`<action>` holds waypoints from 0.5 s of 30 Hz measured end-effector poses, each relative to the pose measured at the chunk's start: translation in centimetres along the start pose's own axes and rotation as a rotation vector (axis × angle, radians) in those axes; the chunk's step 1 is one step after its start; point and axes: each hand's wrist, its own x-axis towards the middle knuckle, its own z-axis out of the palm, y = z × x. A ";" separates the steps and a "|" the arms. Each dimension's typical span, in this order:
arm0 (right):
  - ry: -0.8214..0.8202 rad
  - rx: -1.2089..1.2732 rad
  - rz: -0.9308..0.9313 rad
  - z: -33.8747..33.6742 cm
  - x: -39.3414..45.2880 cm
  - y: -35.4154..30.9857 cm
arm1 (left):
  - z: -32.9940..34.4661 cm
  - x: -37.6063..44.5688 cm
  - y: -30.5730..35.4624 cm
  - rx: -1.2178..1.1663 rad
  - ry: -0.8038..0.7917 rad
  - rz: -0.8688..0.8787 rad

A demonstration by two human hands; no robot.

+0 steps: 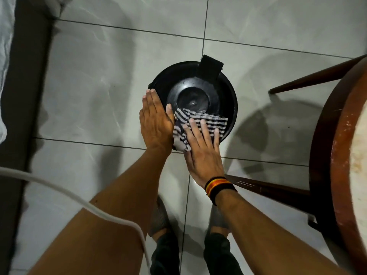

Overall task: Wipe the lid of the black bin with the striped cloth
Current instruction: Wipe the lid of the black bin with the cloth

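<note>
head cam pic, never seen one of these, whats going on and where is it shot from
There is no machine here: a person wears one wide-angle camera on the head, and it looks down at their own arms and feet. On the tiled floor stands a round black bin, seen from above, with its lid closed. The left hand lies flat against the bin's left edge, apparently steadying it. The right hand, with a striped band on its wrist, presses a striped cloth flat on the near part of the lid. Neither hand closes around anything; the cloth is pinned under an open palm. At right are a round wooden table and its legs. A white cable crosses the lower left.
</note>
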 end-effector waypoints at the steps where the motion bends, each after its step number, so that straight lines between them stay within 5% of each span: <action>1: -0.010 0.004 -0.022 -0.2 -0.7 0.8 | 0.0 0.0 0.0 -0.004 0.008 0.005; 8: 0.096 0.230 0.322 -3.1 4.2 3.7 | 0.2 0.0 0.0 -0.020 0.042 0.015; 15: 0.004 0.014 0.059 -3.2 5.8 0.8 | 0.2 -0.1 -0.1 0.004 0.033 0.015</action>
